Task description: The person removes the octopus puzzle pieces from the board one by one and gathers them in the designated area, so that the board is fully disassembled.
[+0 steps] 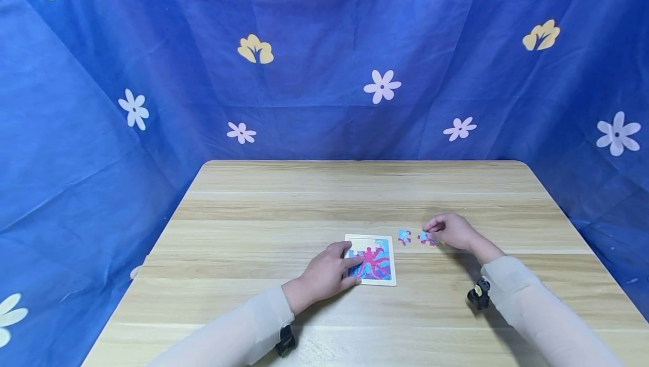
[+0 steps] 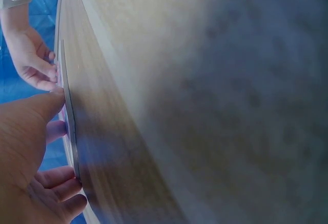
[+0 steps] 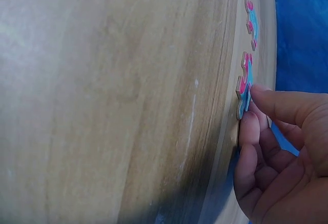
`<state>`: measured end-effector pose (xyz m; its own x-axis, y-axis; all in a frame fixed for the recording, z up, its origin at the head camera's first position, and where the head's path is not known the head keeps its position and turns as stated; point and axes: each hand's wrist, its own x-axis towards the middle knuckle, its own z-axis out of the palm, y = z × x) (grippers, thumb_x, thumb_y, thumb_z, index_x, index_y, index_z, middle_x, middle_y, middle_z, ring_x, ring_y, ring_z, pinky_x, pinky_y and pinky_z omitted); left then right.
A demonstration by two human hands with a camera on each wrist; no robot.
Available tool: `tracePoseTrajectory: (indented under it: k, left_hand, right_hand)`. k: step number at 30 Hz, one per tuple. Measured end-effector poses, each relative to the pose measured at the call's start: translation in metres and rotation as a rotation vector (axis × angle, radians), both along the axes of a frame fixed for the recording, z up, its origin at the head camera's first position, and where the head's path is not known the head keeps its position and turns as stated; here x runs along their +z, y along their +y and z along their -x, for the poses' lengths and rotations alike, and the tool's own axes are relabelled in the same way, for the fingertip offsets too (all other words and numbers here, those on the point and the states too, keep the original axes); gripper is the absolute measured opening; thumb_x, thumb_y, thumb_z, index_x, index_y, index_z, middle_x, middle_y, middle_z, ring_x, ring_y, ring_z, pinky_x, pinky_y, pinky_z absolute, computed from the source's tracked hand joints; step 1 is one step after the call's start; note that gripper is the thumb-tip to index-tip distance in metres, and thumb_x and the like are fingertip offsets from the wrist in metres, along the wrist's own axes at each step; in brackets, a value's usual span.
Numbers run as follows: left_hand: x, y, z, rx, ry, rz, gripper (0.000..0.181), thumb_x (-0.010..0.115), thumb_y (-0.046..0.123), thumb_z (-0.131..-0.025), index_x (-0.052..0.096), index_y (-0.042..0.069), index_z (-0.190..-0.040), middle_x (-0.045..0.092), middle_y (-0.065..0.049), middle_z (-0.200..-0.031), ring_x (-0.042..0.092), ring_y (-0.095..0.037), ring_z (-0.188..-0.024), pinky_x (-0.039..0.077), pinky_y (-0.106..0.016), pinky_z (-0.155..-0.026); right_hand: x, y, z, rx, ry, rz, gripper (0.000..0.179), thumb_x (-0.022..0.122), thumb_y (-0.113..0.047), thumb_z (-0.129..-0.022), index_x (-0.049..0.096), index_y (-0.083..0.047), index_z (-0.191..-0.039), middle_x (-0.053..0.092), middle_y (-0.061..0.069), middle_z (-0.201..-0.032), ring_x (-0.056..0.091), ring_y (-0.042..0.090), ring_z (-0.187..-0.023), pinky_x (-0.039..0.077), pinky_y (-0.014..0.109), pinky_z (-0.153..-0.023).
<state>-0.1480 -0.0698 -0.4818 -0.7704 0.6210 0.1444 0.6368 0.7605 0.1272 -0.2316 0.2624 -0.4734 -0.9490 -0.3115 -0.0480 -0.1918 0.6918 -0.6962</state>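
Though edge-on, knobbed pc (image 3: 244, 86), prob. wooden

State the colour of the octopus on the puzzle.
Pinkish red; the octopus shows best in the head view.

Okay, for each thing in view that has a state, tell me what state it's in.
Puzzle tray: partly filled, gap at its far left.
Left hand: holding the puzzle tray's edges.
Right hand: thumb and finger on the right puzzle piece.
Right puzzle piece: outside the puzzle tray; whether lifted, unclear.
Middle puzzle piece: loose, flat on the table.
Backdrop: hung, creased.
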Motion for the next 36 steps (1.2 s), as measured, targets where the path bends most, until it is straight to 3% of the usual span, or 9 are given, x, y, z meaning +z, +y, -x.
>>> tracePoseTrajectory:
  k: [5, 15, 20, 25, 31, 36]
  left_hand:
    - [0.000, 0.001, 0.001, 0.011, -0.014, -0.015, 0.049, 0.066, 0.047, -0.086, 0.065, 0.019, -0.126, 0.049, -0.021, -0.134, 0.047, -0.033, -0.123, 0.042, -0.042, -0.099]
    - [0.001, 0.001, 0.001, 0.065, -0.070, -0.063, 0.049, 0.069, 0.046, -0.084, 0.065, 0.019, -0.125, 0.048, -0.019, -0.136, 0.046, -0.033, -0.125, 0.040, -0.043, -0.101]
    - [0.002, 0.002, 0.002, 0.048, -0.032, -0.066, 0.050, 0.070, 0.046, -0.083, 0.066, 0.018, -0.124, 0.049, -0.018, -0.134, 0.047, -0.032, -0.124, 0.039, -0.042, -0.102]
    - [0.003, 0.007, 0.003, 0.006, 0.023, -0.056, 0.049, 0.071, 0.046, -0.082, 0.067, 0.018, -0.123, 0.052, -0.019, -0.131, 0.048, -0.032, -0.122, 0.040, -0.042, -0.101]
    - [0.001, 0.013, 0.003, -0.034, 0.066, -0.077, 0.049, 0.074, 0.043, -0.080, 0.068, 0.016, -0.120, 0.054, -0.020, -0.125, 0.051, -0.032, -0.116, 0.045, -0.041, -0.096]
    - [0.002, 0.017, 0.004, -0.043, 0.049, -0.077, 0.052, 0.073, 0.044, -0.080, 0.067, 0.015, -0.123, 0.054, -0.018, -0.125, 0.052, -0.031, -0.115, 0.044, -0.040, -0.097]
  right_hand:
    - [-0.001, 0.000, 0.000, -0.008, -0.008, 0.022, 0.014, 0.071, -0.004, -0.083, 0.071, -0.001, -0.096, 0.067, 0.003, -0.084, 0.060, 0.017, -0.080, 0.049, 0.028, -0.070]
    - [-0.004, -0.006, 0.002, -0.047, 0.042, 0.058, 0.015, 0.070, -0.008, -0.085, 0.070, -0.004, -0.100, 0.067, 0.002, -0.089, 0.062, 0.020, -0.084, 0.051, 0.035, -0.077]
    - [-0.003, -0.017, 0.001, -0.038, 0.063, 0.110, 0.018, 0.071, -0.008, -0.084, 0.069, 0.000, -0.100, 0.068, 0.005, -0.087, 0.062, 0.017, -0.079, 0.051, 0.029, -0.069]
    - [0.001, -0.032, -0.003, -0.024, 0.013, 0.175, 0.020, 0.070, -0.005, -0.084, 0.067, 0.003, -0.102, 0.067, 0.008, -0.087, 0.062, 0.019, -0.071, 0.052, 0.027, -0.058]
    - [0.003, -0.053, -0.009, 0.026, -0.008, 0.190, 0.017, 0.069, -0.002, -0.083, 0.067, 0.004, -0.100, 0.067, 0.006, -0.085, 0.062, 0.018, -0.076, 0.053, 0.027, -0.065]
    - [0.002, -0.066, -0.013, 0.073, -0.017, 0.165, 0.016, 0.072, -0.006, -0.083, 0.069, -0.001, -0.098, 0.066, 0.000, -0.084, 0.060, 0.015, -0.078, 0.051, 0.026, -0.070]
